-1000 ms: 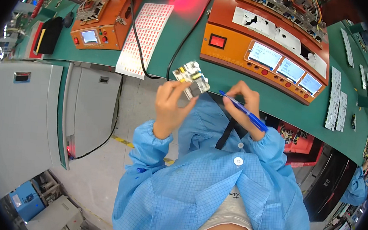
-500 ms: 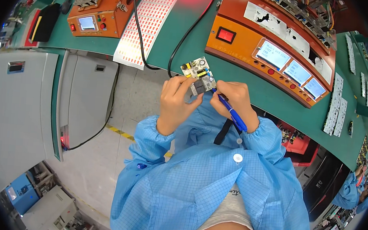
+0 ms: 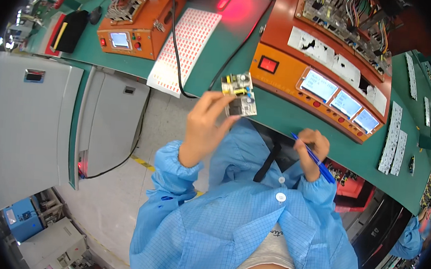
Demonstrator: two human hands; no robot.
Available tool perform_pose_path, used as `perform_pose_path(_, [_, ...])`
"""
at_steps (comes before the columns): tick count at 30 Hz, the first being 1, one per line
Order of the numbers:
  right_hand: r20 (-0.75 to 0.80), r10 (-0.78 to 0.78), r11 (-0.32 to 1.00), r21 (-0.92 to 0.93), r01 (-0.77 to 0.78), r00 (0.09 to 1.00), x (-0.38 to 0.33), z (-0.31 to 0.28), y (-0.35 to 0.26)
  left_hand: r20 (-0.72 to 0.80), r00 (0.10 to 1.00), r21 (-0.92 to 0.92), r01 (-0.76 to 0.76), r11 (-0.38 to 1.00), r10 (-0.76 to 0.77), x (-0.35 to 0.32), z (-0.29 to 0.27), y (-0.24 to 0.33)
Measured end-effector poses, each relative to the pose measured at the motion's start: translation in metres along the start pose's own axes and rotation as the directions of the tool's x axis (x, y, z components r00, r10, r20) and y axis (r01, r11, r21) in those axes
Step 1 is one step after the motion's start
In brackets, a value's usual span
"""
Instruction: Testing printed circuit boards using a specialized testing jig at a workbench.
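Observation:
My left hand pinches a small circuit board by its lower left edge. The board carries black, yellow and blue parts and is held up in front of the bench edge. Away to the right, my right hand is closed around a blue pen. The pen's tip points up and left, apart from the board. Some of the right hand's fingers are curled out of sight.
A green bench runs across the front. On it stand a large orange test box with lit screens, a smaller orange box, a label sheet and cables. White board strips lie right. A red bin sits beneath.
My right hand has drawn the pen away from the circuit board, to the right and down. The left hand still grips the board, which has turned slightly and shifted right.

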State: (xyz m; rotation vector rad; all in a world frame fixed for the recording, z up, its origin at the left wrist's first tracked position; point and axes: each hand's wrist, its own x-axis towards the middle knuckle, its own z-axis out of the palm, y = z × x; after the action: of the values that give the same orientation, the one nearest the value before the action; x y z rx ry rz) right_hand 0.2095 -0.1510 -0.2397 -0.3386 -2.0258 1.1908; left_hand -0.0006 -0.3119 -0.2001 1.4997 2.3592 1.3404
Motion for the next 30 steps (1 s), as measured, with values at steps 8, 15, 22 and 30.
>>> perform_pose_path(8, [-0.179, 0.203, 0.978, 0.083, -0.191, 0.963, -0.029, -0.042, 0.0, -0.002, 0.99, -0.194, -0.138, 0.971, 0.14, 0.153, 0.012, -0.083])
perform_pose_path(15, [-0.283, 0.199, 0.978, -0.005, -0.209, 0.938, -0.039, -0.057, 0.005, 0.04, 0.999, -0.37, 0.045, 0.928, -0.032, 0.205, 0.043, -0.14])
perform_pose_path(22, [-0.294, 0.237, 0.97, 0.017, -0.243, 0.926, -0.037, -0.063, 0.008, 0.165, 0.976, -0.53, 0.211, 0.821, -0.144, 0.209, 0.049, -0.135])
perform_pose_path(30, [-0.253, 0.11, 0.988, -0.077, -0.134, 0.961, -0.038, -0.064, 0.015, 0.004, 0.999, -0.136, -0.048, 0.99, 0.048, 0.203, 0.044, -0.122])
